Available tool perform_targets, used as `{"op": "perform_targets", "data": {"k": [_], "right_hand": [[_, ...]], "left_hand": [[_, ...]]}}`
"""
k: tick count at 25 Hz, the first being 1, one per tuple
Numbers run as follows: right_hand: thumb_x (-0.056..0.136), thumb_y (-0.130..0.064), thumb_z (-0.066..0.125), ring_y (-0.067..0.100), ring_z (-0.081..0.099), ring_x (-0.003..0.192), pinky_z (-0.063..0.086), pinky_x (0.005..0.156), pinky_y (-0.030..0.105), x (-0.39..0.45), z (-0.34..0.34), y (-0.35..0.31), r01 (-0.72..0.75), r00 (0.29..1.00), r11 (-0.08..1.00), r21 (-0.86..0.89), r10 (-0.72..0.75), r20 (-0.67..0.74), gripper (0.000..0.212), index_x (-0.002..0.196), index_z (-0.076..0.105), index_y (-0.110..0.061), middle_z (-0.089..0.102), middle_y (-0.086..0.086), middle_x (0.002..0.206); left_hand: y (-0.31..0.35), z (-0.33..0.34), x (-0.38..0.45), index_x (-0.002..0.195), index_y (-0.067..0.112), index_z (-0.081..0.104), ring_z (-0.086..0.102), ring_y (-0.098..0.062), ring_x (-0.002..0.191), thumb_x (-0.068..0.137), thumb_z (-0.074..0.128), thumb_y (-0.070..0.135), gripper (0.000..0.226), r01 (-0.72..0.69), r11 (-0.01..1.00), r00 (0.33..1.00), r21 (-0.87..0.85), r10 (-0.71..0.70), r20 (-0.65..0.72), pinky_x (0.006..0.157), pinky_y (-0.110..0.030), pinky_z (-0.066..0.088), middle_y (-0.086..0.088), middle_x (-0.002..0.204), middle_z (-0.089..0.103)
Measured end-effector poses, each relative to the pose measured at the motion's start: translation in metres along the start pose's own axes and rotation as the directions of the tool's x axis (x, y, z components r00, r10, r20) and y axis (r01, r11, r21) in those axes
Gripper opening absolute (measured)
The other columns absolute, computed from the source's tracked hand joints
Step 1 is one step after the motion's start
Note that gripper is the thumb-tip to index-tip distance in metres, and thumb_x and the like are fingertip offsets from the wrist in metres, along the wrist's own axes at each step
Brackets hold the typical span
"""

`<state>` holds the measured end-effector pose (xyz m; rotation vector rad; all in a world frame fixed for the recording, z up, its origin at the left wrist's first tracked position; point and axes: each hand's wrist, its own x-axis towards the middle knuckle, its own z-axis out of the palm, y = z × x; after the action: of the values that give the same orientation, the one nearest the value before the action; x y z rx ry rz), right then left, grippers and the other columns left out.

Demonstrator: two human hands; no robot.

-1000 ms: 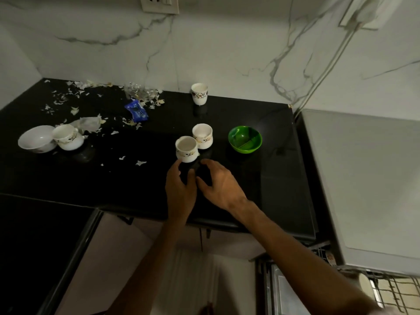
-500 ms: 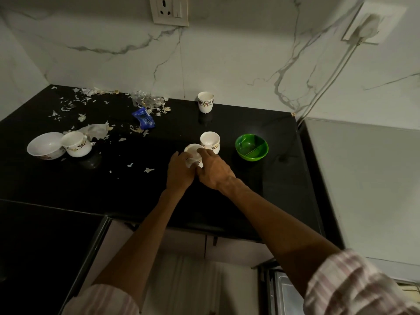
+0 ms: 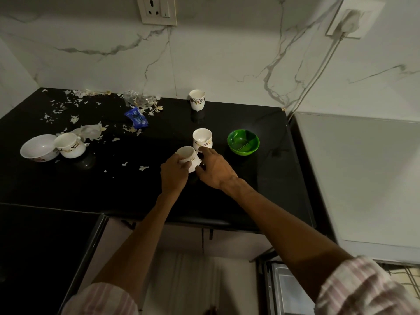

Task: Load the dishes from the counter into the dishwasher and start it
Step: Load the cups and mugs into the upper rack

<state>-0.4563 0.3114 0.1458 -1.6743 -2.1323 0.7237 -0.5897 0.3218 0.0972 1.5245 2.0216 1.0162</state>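
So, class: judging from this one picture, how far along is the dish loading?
Done: nothing plainly shows as loaded; the dishwasher rack barely shows at the frame's corner. In hand: the left hand grips a tilted cup, and the right hand reaches to the cup beside it. Left: the green bowl, the cup by the wall, the white bowl and the mug touching it.

Tilted white cup [image 3: 189, 158] gripped on black counter [image 3: 136, 189]; upright cup [image 3: 202, 138] just behind; green bowl [image 3: 243, 141] right.
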Motion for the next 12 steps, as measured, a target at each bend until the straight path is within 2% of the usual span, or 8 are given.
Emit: {"op": "perform_targets", "data": {"k": [2,4,7,9,12], "right_hand": [[0.087,-0.022,0.065,0.029,0.053,0.121,0.048,0.098,0.041,-0.016,-0.001,0.006,0.005,0.999,0.996,0.085,-0.001,-0.044,0.061,0.142,0.039,-0.011,0.049,0.014,0.137],[0.085,-0.022,0.069,0.024,0.054,0.119,0.048,0.097,0.033,-0.037,-0.003,0.008,0.017,0.997,0.984,0.178,-0.003,-0.075,0.062,0.139,0.042,-0.012,0.053,0.010,0.133],[0.083,-0.023,0.074,0.009,0.055,0.114,0.048,0.091,0.017,-0.075,-0.011,0.006,0.042,0.993,0.930,0.365,0.002,-0.119,0.065,0.139,0.040,-0.020,0.056,-0.001,0.130],[0.083,-0.024,0.075,0.002,0.053,0.114,0.047,0.090,0.011,-0.101,-0.018,0.005,0.057,0.988,0.888,0.456,0.017,-0.156,0.067,0.140,0.039,-0.025,0.056,-0.007,0.130],[0.083,-0.030,0.075,0.006,0.055,0.119,0.052,0.094,0.022,-0.140,-0.030,0.008,0.051,0.983,0.829,0.557,0.058,-0.176,0.071,0.143,0.037,-0.028,0.053,-0.009,0.135]], "left_hand": [[0.004,-0.006,-0.022,0.107,0.003,0.065,0.065,-0.022,0.105,0.089,0.069,0.019,0.024,-0.005,0.997,0.999,-0.081,0.003,-0.036,0.084,-0.023,0.048,-0.011,0.113,0.068],[0.013,-0.015,-0.045,0.103,0.007,0.065,0.065,-0.018,0.100,0.089,0.068,0.020,0.020,0.014,0.980,0.999,-0.200,-0.023,-0.043,0.080,-0.023,0.049,-0.007,0.107,0.069],[0.035,-0.033,-0.082,0.102,0.016,0.066,0.067,-0.013,0.097,0.090,0.067,0.023,0.014,0.166,0.884,0.986,-0.438,-0.149,0.073,0.081,-0.030,0.056,0.000,0.101,0.070],[0.052,-0.043,-0.109,0.096,0.018,0.066,0.069,-0.012,0.092,0.090,0.067,0.022,0.007,0.260,0.799,0.965,-0.542,-0.195,0.175,0.079,-0.030,0.057,0.001,0.096,0.071],[0.073,-0.053,-0.145,0.093,0.014,0.067,0.071,-0.013,0.091,0.092,0.064,0.018,0.005,0.374,0.663,0.923,-0.648,-0.201,0.328,0.074,-0.023,0.057,-0.003,0.097,0.072]]}}
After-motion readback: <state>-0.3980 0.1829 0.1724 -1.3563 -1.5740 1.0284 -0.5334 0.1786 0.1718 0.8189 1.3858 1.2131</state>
